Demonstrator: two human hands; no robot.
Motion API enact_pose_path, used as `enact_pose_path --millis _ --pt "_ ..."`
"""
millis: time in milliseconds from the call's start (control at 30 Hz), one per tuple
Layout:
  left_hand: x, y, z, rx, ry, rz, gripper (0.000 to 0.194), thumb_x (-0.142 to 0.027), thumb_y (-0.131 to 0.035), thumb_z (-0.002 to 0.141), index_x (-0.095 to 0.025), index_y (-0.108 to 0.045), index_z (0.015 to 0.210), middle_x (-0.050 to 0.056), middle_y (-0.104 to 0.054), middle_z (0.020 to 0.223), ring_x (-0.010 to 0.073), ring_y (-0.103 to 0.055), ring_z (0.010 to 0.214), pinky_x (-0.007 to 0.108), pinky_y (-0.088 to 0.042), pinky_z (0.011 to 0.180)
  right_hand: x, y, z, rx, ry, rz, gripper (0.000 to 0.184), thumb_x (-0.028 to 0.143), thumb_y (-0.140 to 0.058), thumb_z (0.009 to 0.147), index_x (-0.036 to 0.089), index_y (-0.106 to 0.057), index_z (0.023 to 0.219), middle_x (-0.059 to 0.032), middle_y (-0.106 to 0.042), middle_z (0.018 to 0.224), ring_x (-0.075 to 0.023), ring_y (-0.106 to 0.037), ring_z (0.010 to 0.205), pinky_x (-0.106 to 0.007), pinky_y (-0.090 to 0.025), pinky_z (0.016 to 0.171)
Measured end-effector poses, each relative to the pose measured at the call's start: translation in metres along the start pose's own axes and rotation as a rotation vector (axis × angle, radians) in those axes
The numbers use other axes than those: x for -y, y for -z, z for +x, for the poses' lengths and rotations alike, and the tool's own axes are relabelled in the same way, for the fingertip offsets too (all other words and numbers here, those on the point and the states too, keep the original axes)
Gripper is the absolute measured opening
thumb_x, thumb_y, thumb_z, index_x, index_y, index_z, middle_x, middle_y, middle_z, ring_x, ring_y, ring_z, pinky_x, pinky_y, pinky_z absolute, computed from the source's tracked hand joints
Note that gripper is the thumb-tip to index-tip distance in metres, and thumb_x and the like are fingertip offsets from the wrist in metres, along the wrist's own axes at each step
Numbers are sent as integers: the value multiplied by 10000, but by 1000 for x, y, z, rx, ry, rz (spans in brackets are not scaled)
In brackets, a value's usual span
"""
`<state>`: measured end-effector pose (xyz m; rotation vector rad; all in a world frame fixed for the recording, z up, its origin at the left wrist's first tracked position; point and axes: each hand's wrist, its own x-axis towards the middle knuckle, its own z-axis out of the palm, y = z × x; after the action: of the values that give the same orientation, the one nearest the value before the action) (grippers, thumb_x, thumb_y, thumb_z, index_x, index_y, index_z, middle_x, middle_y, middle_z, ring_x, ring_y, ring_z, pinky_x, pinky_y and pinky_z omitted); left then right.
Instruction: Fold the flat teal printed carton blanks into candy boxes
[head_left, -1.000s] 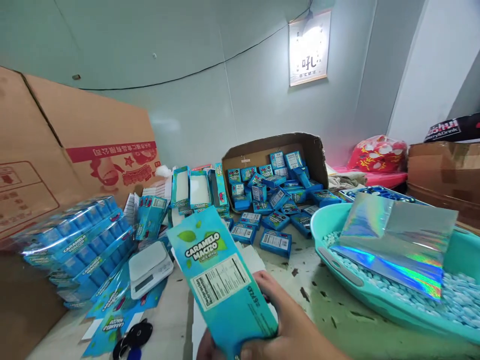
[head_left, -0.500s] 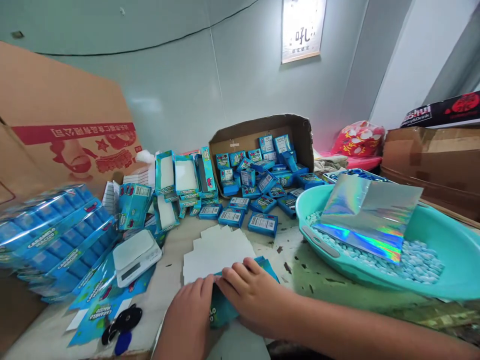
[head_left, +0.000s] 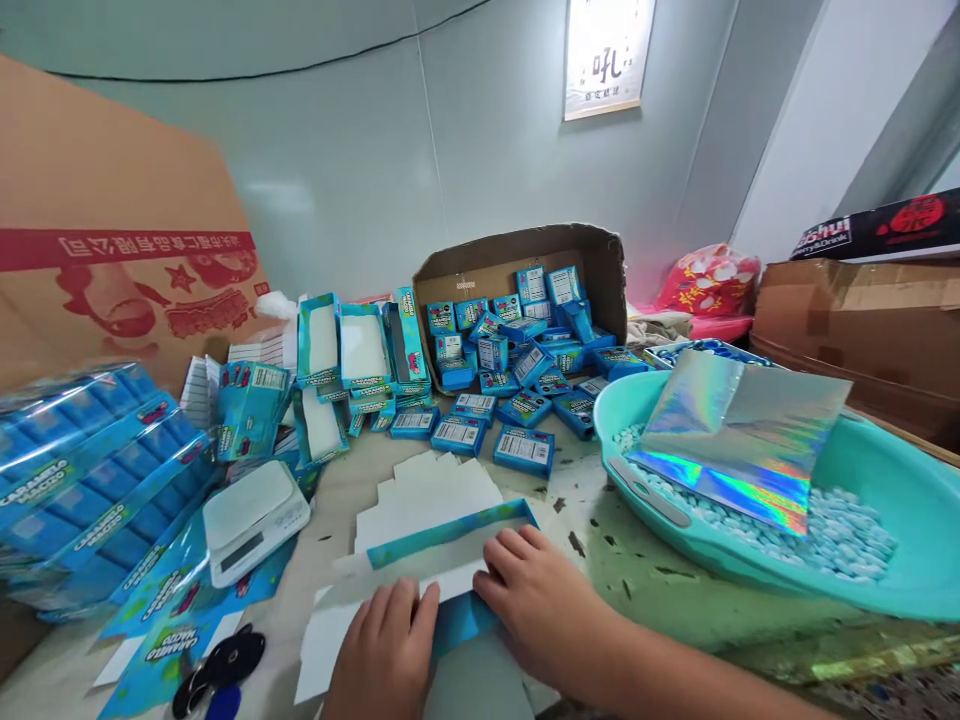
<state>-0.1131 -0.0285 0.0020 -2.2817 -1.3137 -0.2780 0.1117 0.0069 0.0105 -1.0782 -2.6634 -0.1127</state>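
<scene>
A partly folded blue cardboard tray (head_left: 450,535) with a white inside lies in front of me, its far wall upright. My left hand (head_left: 394,640) curls its fingers over the near white panel, gripping it left of the middle. My right hand (head_left: 540,600) holds the tray's right end with bent fingers; both thumbs are mostly hidden. Beneath and behind the tray lie flat white card blanks (head_left: 431,485). Printed blue blanks (head_left: 169,640) and a white kitchen scale (head_left: 255,520) lie to the left.
A turquoise basin (head_left: 919,500) on the right holds pale blue candies and silver foil pouches (head_left: 780,420). Small blue boxes spill from a carton (head_left: 517,250). Folded trays (head_left: 364,345), a wrapped blue stack (head_left: 97,490) and scissors (head_left: 225,665) are on the left.
The tray has been opened out, so its white inside and raised far wall show. My hands have moved apart, the right one shifting to the right. The view has turned slightly.
</scene>
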Motion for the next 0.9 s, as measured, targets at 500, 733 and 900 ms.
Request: enact_pose_path --millis 500,733,900 --pt "-9 -21 -5 21 -8 -85 243 -255 -818 767 -218 -583 819 4 -663 878 217 -637 791 342 -455 659 12 -6 9 208 -120 79 237 389 -686 895 158 -653 938 -85 -689 902 -281 -649 843 -384 -459 703" --pt "-9 -18 6 288 125 -195 85 -280 -644 903 -210 -631 857 34 -676 858 253 -658 819 360 -468 697 13 -4 9 230 -170 88 249 364 -590 923 127 -669 924 -132 -697 878 -313 -667 803 -389 -456 633" --pt "-7 -22 8 387 78 -156 135 -299 -672 896 -189 -647 821 40 -700 828 252 -688 818 334 -475 679 8 -4 11 251 -140 108 287 387 -569 932 122 -679 925 -139 -706 879 -315 -673 803 -386 -442 628"
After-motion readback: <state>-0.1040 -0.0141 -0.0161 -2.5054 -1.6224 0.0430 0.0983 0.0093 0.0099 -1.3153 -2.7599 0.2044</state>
